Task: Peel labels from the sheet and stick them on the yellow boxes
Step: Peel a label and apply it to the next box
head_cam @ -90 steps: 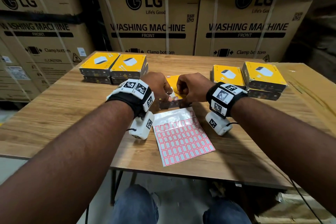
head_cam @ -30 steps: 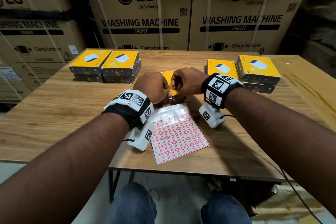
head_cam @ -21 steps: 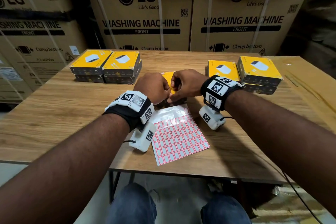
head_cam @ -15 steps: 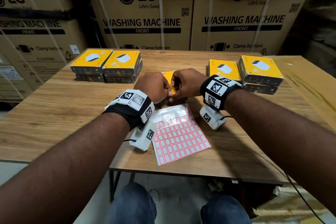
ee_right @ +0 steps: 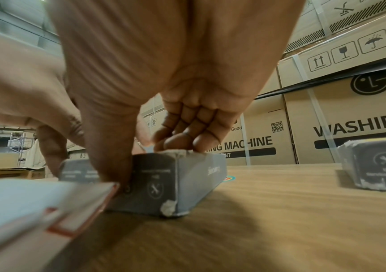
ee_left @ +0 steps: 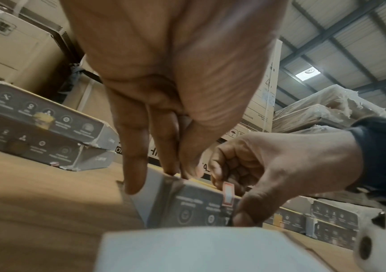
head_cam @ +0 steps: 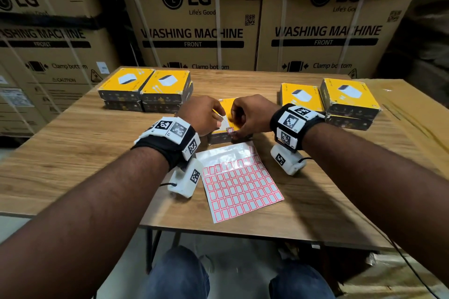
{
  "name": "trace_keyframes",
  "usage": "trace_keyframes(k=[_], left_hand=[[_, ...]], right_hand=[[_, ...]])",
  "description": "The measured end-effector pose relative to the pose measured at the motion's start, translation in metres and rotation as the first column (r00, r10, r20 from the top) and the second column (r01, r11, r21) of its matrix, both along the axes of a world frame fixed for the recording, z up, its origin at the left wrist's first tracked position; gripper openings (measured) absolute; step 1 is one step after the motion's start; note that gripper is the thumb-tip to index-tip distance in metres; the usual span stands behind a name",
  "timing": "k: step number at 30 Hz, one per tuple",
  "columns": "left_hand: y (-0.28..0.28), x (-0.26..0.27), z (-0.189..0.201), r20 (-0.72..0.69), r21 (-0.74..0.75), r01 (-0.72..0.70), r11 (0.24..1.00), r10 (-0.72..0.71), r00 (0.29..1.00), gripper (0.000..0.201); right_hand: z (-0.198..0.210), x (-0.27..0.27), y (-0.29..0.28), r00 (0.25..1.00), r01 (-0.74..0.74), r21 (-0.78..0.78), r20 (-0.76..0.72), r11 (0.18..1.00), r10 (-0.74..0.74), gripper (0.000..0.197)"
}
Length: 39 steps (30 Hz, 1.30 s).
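A yellow box (head_cam: pixel 224 114) with grey sides lies mid-table between my hands. My left hand (head_cam: pixel 206 114) holds its left end, with fingers (ee_left: pixel 134 174) down the end face and the thumb at the top edge. My right hand (head_cam: pixel 247 116) curls over the box's (ee_right: pixel 171 180) right part, thumb (ee_right: pixel 115 165) pressed on the near grey side. A small red-bordered label (head_cam: pixel 229 130) sits at the box's near top edge, beside that thumb (ee_left: pixel 245 211). In the left wrist view the label (ee_left: pixel 228 193) runs from the edge down the grey side. The label sheet (head_cam: pixel 240 184) lies flat in front of the box.
Two stacks of yellow boxes (head_cam: pixel 145 90) stand at the back left and two more stacks (head_cam: pixel 340 102) at the back right. Large washing machine cartons (head_cam: pixel 194 31) wall off the far side. The wooden table (head_cam: pixel 73 148) ends just beyond the sheet, above my knees.
Both hands have stayed on the middle box. They have drawn slightly apart, and the label now shows at the box's near edge beside my right thumb.
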<state>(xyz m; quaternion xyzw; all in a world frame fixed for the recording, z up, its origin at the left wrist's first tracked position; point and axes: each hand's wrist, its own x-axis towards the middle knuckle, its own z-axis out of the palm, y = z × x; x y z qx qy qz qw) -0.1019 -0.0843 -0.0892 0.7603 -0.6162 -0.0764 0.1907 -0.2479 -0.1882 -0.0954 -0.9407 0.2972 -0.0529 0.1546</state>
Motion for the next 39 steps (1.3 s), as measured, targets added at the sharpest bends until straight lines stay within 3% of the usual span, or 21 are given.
trace_keyframes(k=[7,14,20,26,39], left_hand=[[-0.005,0.004,0.002,-0.019,0.015,-0.026,1.0,0.026,0.999,0.029],[-0.008,0.006,0.007,0.131,0.066,0.018,0.998,-0.027,0.991,0.029],[-0.012,0.001,-0.003,0.219,0.053,-0.039,0.998,0.026,0.975,0.068],[-0.014,-0.007,-0.013,0.323,-0.022,-0.051,0.998,0.055,0.945,0.075],[-0.044,0.006,-0.007,0.151,0.114,-0.113,0.987,0.095,0.984,0.083]], right_hand=[[-0.002,0.004,-0.001,1.0,0.018,0.007,0.005,1.0,-0.018,0.048],[0.002,0.001,-0.002,1.0,0.0,0.025,-0.016,1.0,0.001,0.045],[0.002,-0.002,-0.007,1.0,-0.007,0.111,0.002,0.994,0.007,0.043],[0.0,-0.006,-0.01,0.999,-0.013,0.187,0.047,0.982,0.004,0.044],[0.003,-0.006,-0.014,0.999,-0.028,0.239,0.031,0.971,0.022,0.045]])
